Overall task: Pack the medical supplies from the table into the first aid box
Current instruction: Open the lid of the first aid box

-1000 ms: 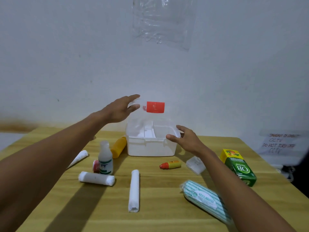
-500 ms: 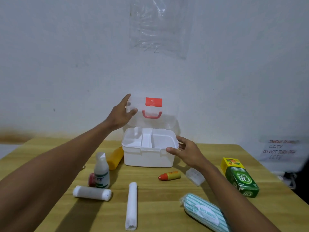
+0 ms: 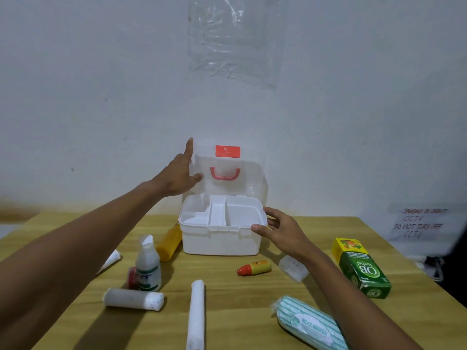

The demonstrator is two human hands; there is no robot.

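Propping lid (image 3: 249,178) upright, left hand (image 3: 180,176) fingers straight.

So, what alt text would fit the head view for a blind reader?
A left hand touches the raised clear lid of a white box; the right hand touches its rim. Rolls, bottles and a green carton sit around it on a wooden table.

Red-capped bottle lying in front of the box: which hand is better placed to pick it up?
Probably the right hand: it touches a corner of the box, close to the red-capped bottle, while the left hand props the lid open.
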